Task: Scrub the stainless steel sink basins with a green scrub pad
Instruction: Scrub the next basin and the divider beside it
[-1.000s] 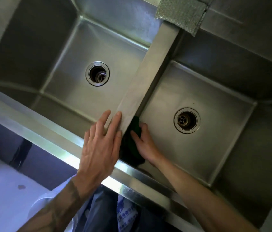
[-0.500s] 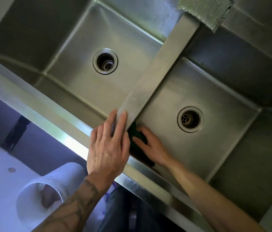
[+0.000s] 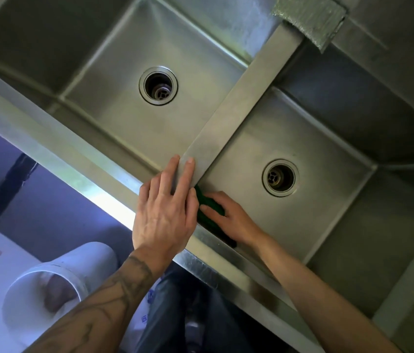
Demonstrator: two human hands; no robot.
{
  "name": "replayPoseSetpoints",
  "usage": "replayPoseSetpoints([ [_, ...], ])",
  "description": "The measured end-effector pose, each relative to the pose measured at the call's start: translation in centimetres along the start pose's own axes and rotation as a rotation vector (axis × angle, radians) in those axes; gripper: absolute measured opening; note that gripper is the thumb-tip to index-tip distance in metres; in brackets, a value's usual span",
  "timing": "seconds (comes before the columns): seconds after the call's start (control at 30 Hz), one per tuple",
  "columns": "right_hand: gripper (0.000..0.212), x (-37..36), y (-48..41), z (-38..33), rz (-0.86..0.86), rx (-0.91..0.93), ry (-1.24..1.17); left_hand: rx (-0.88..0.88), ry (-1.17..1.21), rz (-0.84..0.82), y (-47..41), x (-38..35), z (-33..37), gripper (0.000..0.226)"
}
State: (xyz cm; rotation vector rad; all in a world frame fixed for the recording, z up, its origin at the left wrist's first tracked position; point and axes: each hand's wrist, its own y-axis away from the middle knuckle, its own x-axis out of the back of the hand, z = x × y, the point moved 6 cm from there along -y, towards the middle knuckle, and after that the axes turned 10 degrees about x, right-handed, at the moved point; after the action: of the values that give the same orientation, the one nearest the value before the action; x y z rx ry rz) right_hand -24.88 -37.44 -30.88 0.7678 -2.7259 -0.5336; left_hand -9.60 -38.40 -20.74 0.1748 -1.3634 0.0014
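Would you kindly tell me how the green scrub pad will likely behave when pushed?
The green scrub pad seems to mould against the right basin under the right hand, so probably floppy. It looks thin, so likely light.

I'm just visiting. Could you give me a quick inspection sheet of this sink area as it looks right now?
Surface: steel sink, two basins, a drain in each.
Job's things: green pad in the right basin, near corner, beside the divider.
Clutter: grey mesh pad on the back rim.
Hands: left hand rests flat on the divider; right hand presses the green pad.
Cables: nothing seen.
Surroundings: white pipe, lower left, outside the sink.
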Motion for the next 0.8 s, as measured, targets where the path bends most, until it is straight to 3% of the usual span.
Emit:
replayPoseSetpoints([
  [0.1,0.031,0.0,-1.0,1.8,-0.076,-0.07,0.105,-0.003,0.0,0.016,0.0,0.3,0.1,0.055],
  [0.23,0.032,-0.4,0.2,1.3,-0.062,0.067,0.054,0.01,0.007,0.044,0.0,0.4,0.1,0.053],
  [0.43,0.023,0.2,-0.9,2.3,-0.06,0.067,0.056,0.05,-0.01,0.082,0.6,0.4,0.3,0.052],
  [0.63,0.026,0.0,1.2,2.5,-0.081,0.055,0.018,0.379,0.087,0.138,4.0,-0.4,1.1,0.054],
  [0.8,0.02,0.7,0.8,4.0,-0.137,0.023,0.071,0.505,0.131,0.203,7.2,-1.5,3.7,0.061],
])
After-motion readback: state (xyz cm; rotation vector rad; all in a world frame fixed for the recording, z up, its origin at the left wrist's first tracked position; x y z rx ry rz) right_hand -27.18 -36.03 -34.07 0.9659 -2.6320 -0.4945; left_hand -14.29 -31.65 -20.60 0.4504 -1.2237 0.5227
